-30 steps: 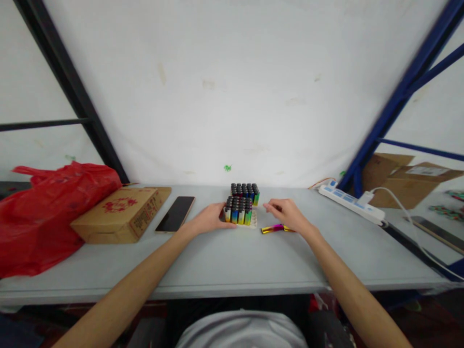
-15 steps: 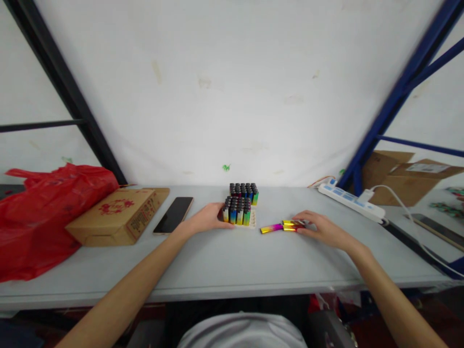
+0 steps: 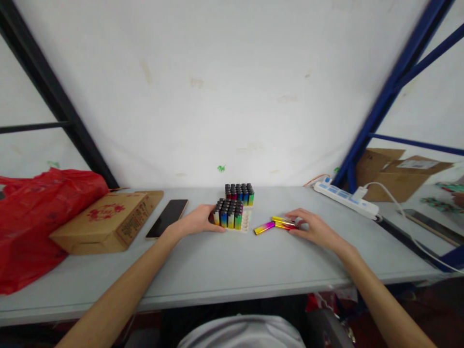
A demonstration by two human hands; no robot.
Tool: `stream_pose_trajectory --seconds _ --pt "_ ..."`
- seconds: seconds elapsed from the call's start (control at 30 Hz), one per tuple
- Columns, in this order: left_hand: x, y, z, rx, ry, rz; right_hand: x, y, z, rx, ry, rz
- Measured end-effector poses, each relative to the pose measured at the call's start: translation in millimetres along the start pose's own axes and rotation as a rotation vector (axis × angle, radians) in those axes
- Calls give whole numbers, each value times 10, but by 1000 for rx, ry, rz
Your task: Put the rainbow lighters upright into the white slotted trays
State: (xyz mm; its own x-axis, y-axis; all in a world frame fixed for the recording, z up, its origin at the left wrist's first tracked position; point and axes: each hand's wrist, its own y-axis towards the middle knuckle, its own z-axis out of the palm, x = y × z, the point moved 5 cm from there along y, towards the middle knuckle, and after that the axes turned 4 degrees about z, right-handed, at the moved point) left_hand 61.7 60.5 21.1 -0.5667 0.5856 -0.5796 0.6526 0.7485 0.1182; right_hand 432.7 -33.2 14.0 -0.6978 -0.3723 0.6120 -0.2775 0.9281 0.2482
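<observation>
Several colourful lighters (image 3: 227, 215) stand upright in a white tray (image 3: 246, 221), whose right end shows bare slots. My left hand (image 3: 203, 219) grips the left side of this group between thumb and fingers. Behind it stands a second block of upright lighters (image 3: 239, 193). To the right, a yellow and purple lighter (image 3: 264, 227) lies flat on the table. Next to it more lighters (image 3: 282, 223) lie flat, with their right ends between the thumb and fingers of my right hand (image 3: 306, 226).
On the left are a dark phone (image 3: 167, 219), a cardboard box (image 3: 103, 220) and a red plastic bag (image 3: 47, 217). A white power strip (image 3: 346, 198) with a plugged cable lies at the right, near an open carton (image 3: 395, 179) behind the blue frame.
The whole view has shifted a little. The lighters at my right hand now lie at a slant to each other. My left hand keeps its grip on the lighter group.
</observation>
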Motion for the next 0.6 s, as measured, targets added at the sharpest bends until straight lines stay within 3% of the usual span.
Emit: stream_pose_trajectory --seconds 0.2,0.43,0.5,0.6 --pt "22 6 18 21 28 -7 189 41 0 -34 -77 -76" --pt "27 4 6 -8 57 -11 551 526 393 170 -291 -232" --pt "46 -5 -7 8 26 -19 592 655 412 219 -208 -218" --pt "66 -20 -33 23 -20 -8 589 794 400 259 101 -158"
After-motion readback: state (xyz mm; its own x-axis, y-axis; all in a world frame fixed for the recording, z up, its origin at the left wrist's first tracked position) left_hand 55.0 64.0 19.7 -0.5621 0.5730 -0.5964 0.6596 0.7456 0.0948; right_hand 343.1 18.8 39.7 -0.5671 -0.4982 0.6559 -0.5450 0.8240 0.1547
